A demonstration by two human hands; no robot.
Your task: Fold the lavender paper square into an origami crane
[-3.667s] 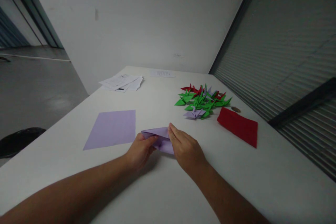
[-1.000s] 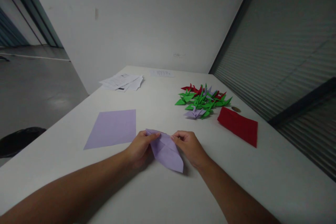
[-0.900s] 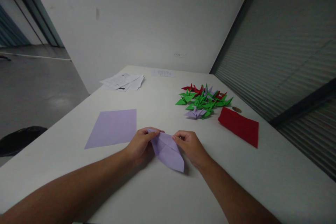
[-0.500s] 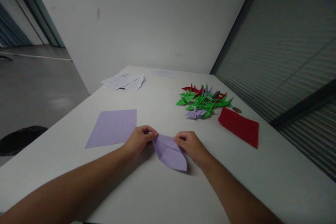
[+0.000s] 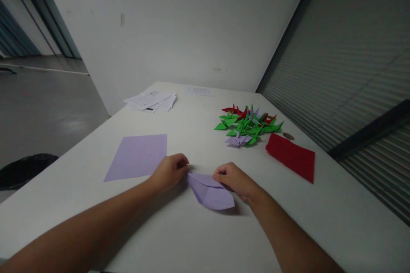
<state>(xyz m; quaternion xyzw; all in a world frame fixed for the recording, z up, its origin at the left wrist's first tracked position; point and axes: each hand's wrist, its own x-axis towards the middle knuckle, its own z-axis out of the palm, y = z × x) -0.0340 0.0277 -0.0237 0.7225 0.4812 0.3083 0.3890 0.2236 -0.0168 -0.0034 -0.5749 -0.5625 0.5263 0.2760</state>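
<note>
A partly folded sheet of purple origami paper (image 5: 213,194) is between my hands, just over the white table. My left hand (image 5: 171,170) pinches its left corner; the fingertips partly hide that corner. Along the upper right edge, my right hand (image 5: 235,179) grips the paper between thumb and fingers. A crease runs across the upper part, and the lower flap bows toward me. Beside my left hand a flat purple sheet (image 5: 137,155) lies on the table.
Folded paper cranes (image 5: 246,123) in green, red and purple cluster at the back right. Near them lie a red folded paper (image 5: 291,155) and a small round brown thing (image 5: 288,136). Printed papers (image 5: 150,100) rest at the back left. A black bag (image 5: 27,170) is beside the table.
The purple paper has tilted and shifted slightly down and right, its lower corner swinging right. My left thumb has drawn back from the paper's top to its left corner.
</note>
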